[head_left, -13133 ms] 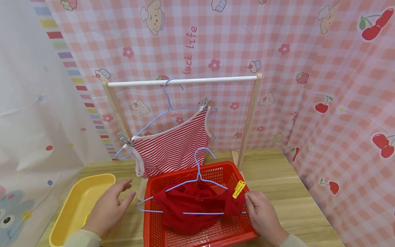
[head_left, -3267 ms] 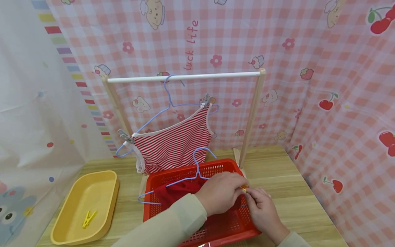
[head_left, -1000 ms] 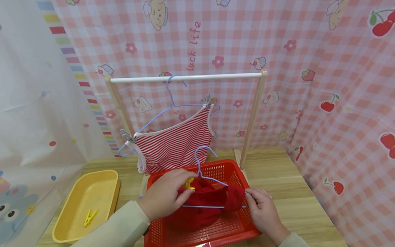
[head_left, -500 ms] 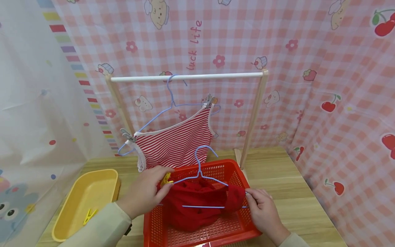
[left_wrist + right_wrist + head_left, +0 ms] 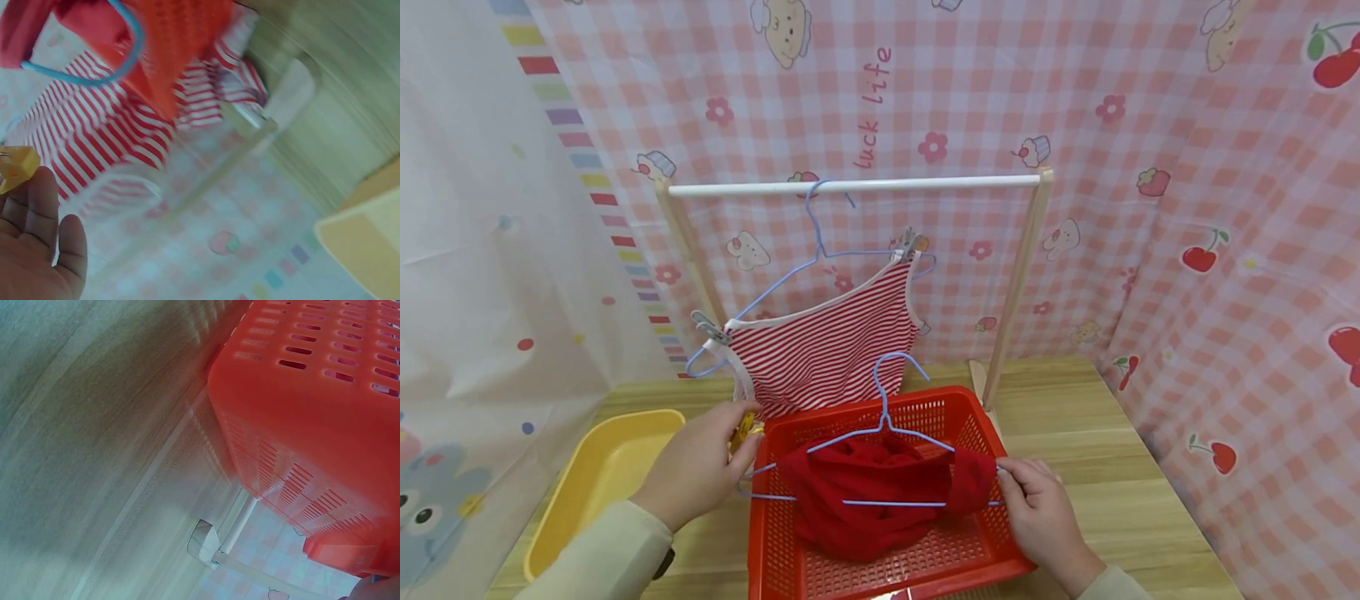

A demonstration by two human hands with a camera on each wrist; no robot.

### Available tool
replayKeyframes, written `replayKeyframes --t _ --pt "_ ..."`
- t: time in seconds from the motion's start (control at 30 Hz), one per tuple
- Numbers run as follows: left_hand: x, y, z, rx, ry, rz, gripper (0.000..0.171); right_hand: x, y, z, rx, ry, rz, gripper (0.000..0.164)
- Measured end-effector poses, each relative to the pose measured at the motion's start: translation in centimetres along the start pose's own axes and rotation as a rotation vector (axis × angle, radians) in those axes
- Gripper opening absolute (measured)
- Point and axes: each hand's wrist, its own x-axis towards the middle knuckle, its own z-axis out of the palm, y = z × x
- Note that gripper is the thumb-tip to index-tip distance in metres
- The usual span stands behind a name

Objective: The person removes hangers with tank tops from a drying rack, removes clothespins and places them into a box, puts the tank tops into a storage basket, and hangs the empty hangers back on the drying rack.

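My left hand [image 5: 700, 462] pinches a yellow clothespin [image 5: 743, 428] between thumb and fingers, left of the red basket's rim. The same clothespin [image 5: 17, 167] shows in the left wrist view. My right hand [image 5: 1041, 517] holds the right end of a blue wire hanger [image 5: 886, 427] over the basket's right side. A red garment [image 5: 872, 508] drapes over this hanger, its right part [image 5: 973, 482] looped round the hanger's end. Beneath is the red perforated basket [image 5: 940, 567]; its outer wall [image 5: 300, 412] fills much of the right wrist view.
A striped top [image 5: 835, 342] hangs from another blue hanger [image 5: 817, 250], held by grey clothespins [image 5: 711, 327], on a rack with a white bar [image 5: 925, 184]. At left stands a yellow tray [image 5: 561, 475], partly behind my left forearm. A patterned curtain [image 5: 1090, 250] encloses the wooden table [image 5: 1120, 467].
The yellow clothespin has come off the red garment's right end. My left hand has carried it leftward across the basket. My right hand stays at the hanger's right end.
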Motion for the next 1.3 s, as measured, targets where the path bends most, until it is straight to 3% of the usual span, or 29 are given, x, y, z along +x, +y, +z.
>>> replayKeyframes --t 0.17,0.33,0.5,0.93,1.3 --pt "-0.7 -2.0 -0.6 0.026 -0.014 -0.079 0.037 -0.1 0.1 0.0 -0.001 -0.004 0.002 0.021" --pt "-1.3 -4.5 -0.8 0.043 -0.087 -0.206 0.041 -0.1 0.2 0.0 -0.006 -0.006 0.007 0.021" --pt "-1.8 -6.8 -1.0 0.056 -0.147 -0.280 0.044 -0.1 0.1 0.0 -0.008 -0.003 0.005 0.021" --pt "-3.2 -10.1 -1.0 0.095 -0.221 -0.308 0.040 0.0 0.0 0.0 -0.009 0.005 -0.004 0.021" --pt "-4.2 -12.5 -1.0 0.107 -0.346 -0.365 0.043 0.0 0.1 0.1 -0.013 0.007 -0.003 0.020"
